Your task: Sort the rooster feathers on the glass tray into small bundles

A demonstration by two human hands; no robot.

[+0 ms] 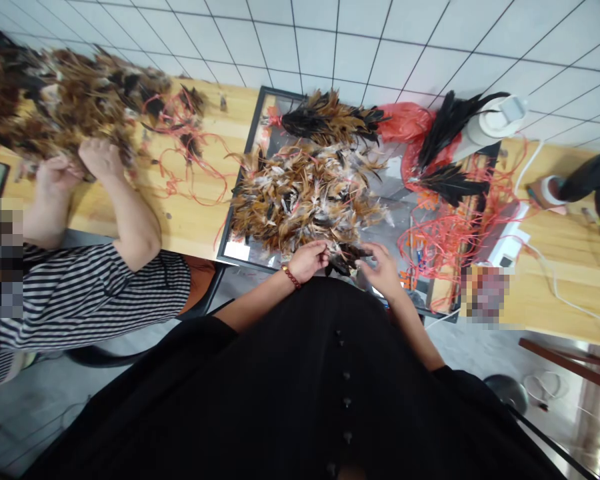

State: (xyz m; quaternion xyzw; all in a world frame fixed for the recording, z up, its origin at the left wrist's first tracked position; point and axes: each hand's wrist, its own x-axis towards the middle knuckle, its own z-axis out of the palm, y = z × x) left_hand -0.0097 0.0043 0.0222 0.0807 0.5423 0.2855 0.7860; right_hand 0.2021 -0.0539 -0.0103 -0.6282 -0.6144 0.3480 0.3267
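At the near edge of a pile of brown and white feathers, my left hand has its thumb and fingers pinched together. What lies in that pinch is too small to make out. My right hand is to the right of it, thumb and fingers apart, with no thing visible between them. Some dark feathers lie between the two hands, at the pile's front. The pile rests on a black-framed glass panel.
Red string lies tangled right of the pile. Behind are a brown-black feather bundle, a red plastic bag, black feathers and a white container. At left a co-worker's hands work at another feather heap. A power strip stands right.
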